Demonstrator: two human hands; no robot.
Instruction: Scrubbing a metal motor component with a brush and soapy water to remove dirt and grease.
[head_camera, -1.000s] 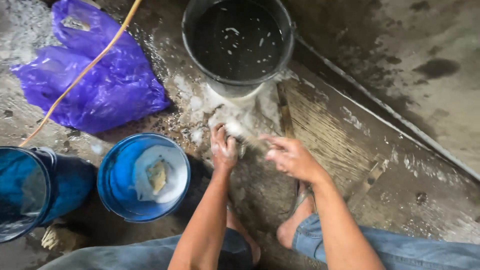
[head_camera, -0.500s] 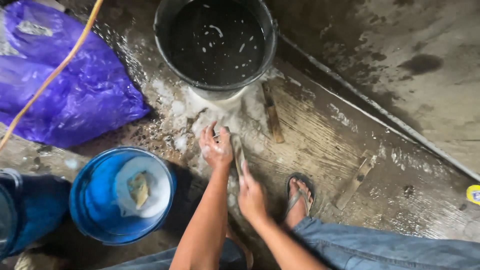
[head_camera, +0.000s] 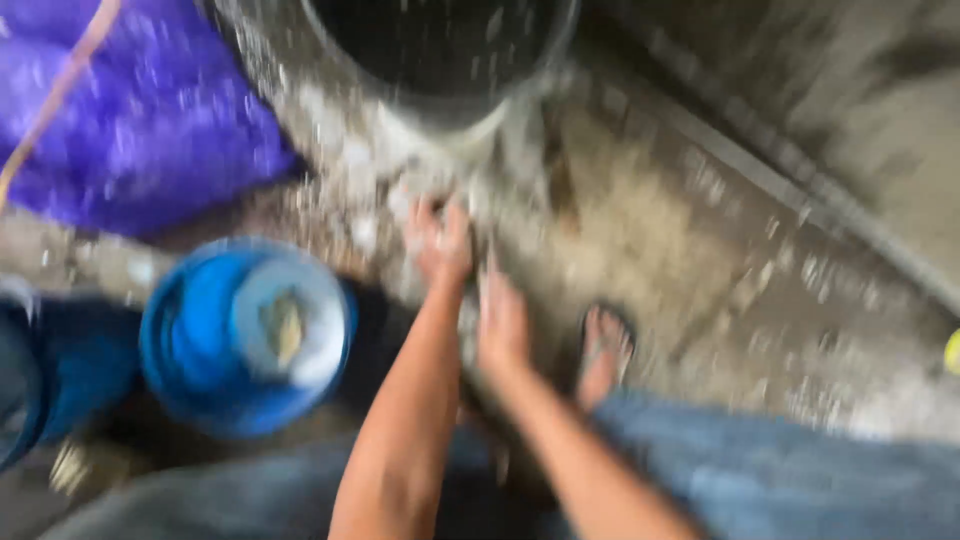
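The picture is heavily blurred. My left hand (head_camera: 440, 240) rests on the wet, gritty concrete just below a large black bucket (head_camera: 440, 70), fingers spread, with nothing visible in it. My right hand (head_camera: 500, 320) lies close beside it, a little nearer to me and low over the ground. The blur hides whether it holds anything. A round blue bucket (head_camera: 245, 335) with a pale scrap inside stands to the left of my left forearm.
A crumpled purple plastic sheet (head_camera: 140, 120) with an orange cord (head_camera: 60, 95) across it lies at the upper left. My foot in a sandal (head_camera: 605, 350) is planted right of my hands. Another blue container (head_camera: 50, 400) sits at the left edge. A raised concrete ledge (head_camera: 800, 190) runs diagonally on the right.
My right hand has dropped from beside the left hand to lower and nearer me. The left hand stays below the black bucket. The view has moved in and blurred.
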